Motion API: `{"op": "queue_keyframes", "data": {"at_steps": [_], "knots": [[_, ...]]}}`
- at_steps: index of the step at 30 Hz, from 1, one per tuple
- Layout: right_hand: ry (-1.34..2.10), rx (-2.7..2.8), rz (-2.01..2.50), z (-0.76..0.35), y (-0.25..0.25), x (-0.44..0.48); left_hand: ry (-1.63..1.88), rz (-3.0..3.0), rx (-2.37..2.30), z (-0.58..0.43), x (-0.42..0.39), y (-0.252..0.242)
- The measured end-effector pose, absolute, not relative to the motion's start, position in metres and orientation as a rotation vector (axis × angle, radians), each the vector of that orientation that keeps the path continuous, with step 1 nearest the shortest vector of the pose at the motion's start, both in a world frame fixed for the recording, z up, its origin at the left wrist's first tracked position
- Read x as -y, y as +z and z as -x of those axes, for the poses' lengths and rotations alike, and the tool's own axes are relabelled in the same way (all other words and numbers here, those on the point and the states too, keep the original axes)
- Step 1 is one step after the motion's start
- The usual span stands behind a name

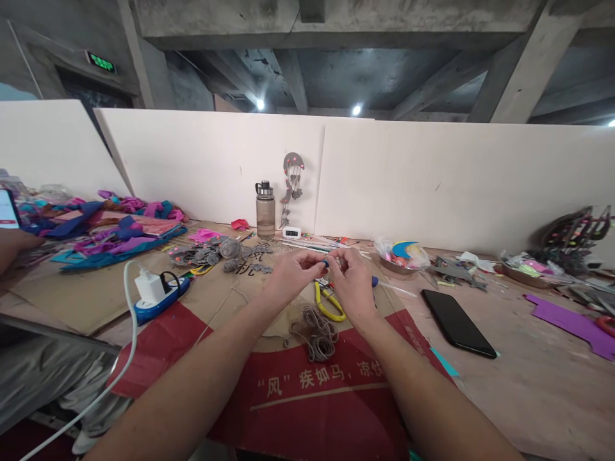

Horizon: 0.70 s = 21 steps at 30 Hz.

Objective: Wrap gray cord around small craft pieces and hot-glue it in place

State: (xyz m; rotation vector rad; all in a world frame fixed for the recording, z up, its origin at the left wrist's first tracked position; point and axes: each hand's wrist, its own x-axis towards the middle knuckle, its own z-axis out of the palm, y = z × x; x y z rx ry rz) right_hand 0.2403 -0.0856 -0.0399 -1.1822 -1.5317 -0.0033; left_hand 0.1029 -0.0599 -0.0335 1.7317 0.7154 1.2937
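Observation:
My left hand (pixel 295 274) and my right hand (pixel 350 276) meet above the cardboard, fingertips pinched together. Between them is a small dark blue piece (pixel 325 263), too small to name, and both hands hold it. Just under my right hand lie yellow-handled pliers (pixel 330 306), their jaws partly hidden by the fingers. Nearer to me rests a loose bundle of grey cord (pixel 318 333). One strand of it trails left across the cardboard. A blue-ended tool (pixel 375 281) shows beside my right hand, mostly hidden.
A red and brown cardboard sheet (pixel 307 410) covers the table. A phone (pixel 458 323) lies right, a blue power strip (pixel 161 301) left. Behind stand a water bottle (pixel 266 214), a small clock (pixel 291 233) and a hanging moon ornament (pixel 293 164). Another person's hand (pixel 16 246) is far left.

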Motion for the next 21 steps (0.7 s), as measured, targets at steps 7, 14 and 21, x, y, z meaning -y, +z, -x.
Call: {"op": "queue_keyframes", "data": {"at_steps": [7,14,21], "knots": [[0.025,1.567,1.161,-0.236,-0.044,0.088,1.346,-1.551,-0.753,-0.102,0.053,-0.035],[0.182,1.489,1.115,-0.232,-0.045,0.087,1.385,-1.379,-0.711,-0.103,0.048,-0.036],[0.533,1.308,1.016,-0.231,-0.048,0.079,1.396,-1.347,-0.671,-0.103,0.046,-0.037]]}}
